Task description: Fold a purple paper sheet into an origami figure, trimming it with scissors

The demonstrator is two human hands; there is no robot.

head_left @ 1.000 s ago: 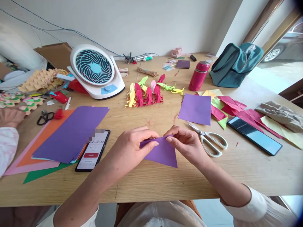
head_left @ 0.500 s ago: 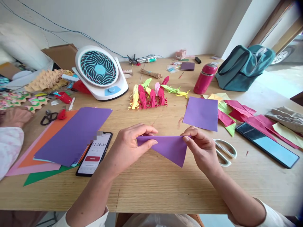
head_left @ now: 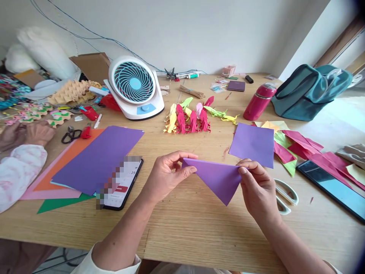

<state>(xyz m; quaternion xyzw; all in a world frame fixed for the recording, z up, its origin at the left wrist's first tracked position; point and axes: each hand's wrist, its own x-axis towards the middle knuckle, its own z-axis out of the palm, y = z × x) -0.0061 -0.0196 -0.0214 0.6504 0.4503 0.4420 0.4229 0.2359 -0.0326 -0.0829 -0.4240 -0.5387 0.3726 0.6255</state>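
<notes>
A sheet of purple paper (head_left: 218, 180), folded into a triangle with one point hanging down, is held just above the table between both hands. My left hand (head_left: 169, 175) pinches its left corner between thumb and fingers. At the right corner, my right hand (head_left: 256, 184) closes thumb and forefinger on the paper. Beyond the right hand lies a flat purple square (head_left: 252, 144). White-handled scissors (head_left: 286, 194) lie beside the right wrist, partly hidden by it. Several folded paper figures (head_left: 191, 116) in red, yellow, green and pink stand farther back.
On the left are stacked coloured sheets (head_left: 99, 160), a phone (head_left: 125, 186), dark-handled scissors (head_left: 71, 135) and another person's hands (head_left: 40, 133). A fan (head_left: 135, 87) stands behind. To the right are a red bottle (head_left: 260, 101), a teal bag (head_left: 305, 91), paper pieces (head_left: 303, 142) and a second phone (head_left: 333, 186).
The view has turned, so the scene sits differently in the picture. Both hands still hold the folded paper, which now tilts down slightly to the right. The other person's second hand has come into view.
</notes>
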